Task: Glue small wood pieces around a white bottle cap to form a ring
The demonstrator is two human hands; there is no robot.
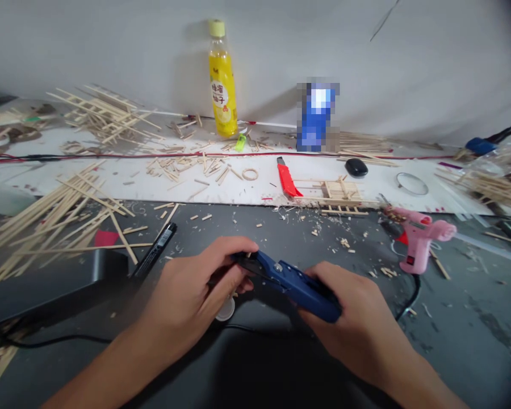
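At centre, the right hand [344,312] grips a smooth blue tool [298,287]; the left hand [208,278] pinches its dark end, fingers nearly closed.

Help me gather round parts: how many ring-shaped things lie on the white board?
2: a wooden ring left of the red cutter, and a thin-rimmed ring right of the black oval item. Others may be hidden by clutter.
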